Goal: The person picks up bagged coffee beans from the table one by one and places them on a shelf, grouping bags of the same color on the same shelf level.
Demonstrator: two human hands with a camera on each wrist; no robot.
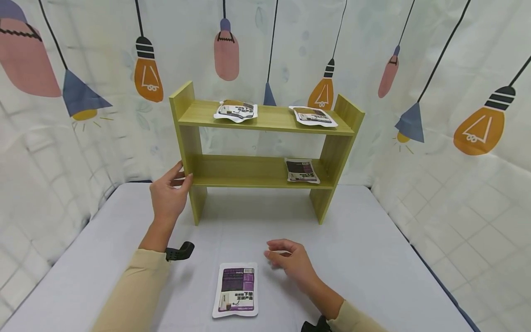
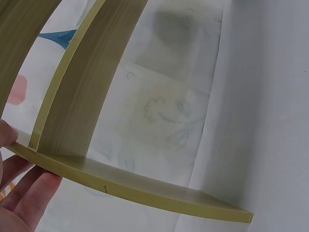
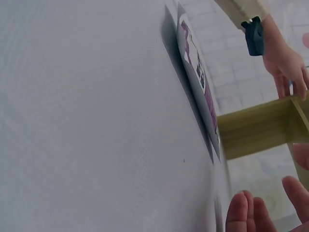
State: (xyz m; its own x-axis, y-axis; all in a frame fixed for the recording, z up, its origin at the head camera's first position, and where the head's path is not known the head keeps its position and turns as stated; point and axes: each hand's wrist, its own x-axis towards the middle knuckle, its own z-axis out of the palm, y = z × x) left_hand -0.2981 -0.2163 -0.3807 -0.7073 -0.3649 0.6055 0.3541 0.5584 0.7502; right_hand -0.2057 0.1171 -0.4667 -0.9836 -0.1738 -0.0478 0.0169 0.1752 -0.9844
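A two-tier wooden shelf [image 1: 265, 171] stands on the table. My left hand [image 1: 169, 191] holds its left side panel [image 2: 120, 191], thumb on one face and fingers on the other, level with the lower board. Over the table my right hand [image 1: 292, 263] hovers with fingers loosely bent and nothing between them. To its left lies a white pouch with a purple label [image 1: 235, 290], flat on the cloth; the right wrist view shows this pouch [image 3: 198, 72] edge-on, beyond the fingertips [image 3: 237, 208].
On the upper board lie a left pouch [image 1: 235, 110] and a right pouch [image 1: 313, 116]. Another pouch [image 1: 302, 170] rests at the right of the lower board. A white cloth [image 1: 365, 258] covers the table, and a lamp-patterned curtain [image 1: 282, 55] hangs behind.
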